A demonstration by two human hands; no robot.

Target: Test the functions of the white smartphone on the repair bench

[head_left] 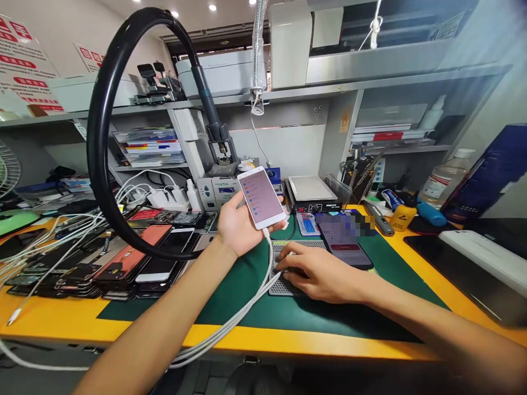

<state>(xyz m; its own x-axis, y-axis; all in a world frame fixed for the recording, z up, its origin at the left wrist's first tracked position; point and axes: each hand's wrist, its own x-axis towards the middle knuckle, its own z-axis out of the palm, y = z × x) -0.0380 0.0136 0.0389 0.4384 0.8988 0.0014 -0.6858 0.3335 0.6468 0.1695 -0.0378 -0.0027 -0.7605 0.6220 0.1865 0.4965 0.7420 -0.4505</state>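
Note:
My left hand [239, 227] is closed around a white smartphone [261, 198], held tilted up above the bench with its lit screen towards me. That screen shows a list with small coloured icons. A white cable [270, 252] is plugged into the phone's bottom edge. Lower and to the right, my right hand [313, 269] pinches white cable strands over a grey perforated plate [284, 288]. The exact spot between its fingertips is partly hidden. Just behind my right hand, a dark smartphone [343, 244] with a lit screen lies on the green mat [329, 318].
Stacked phones and phone parts [152, 255] cover the bench's left side. A thick black hose [96, 126] arches over them. At the back stand a grey control box [216, 192] and a flat heating plate [313, 189]. Bottles [403, 218] and a large black tablet-like panel [457, 274] are at right.

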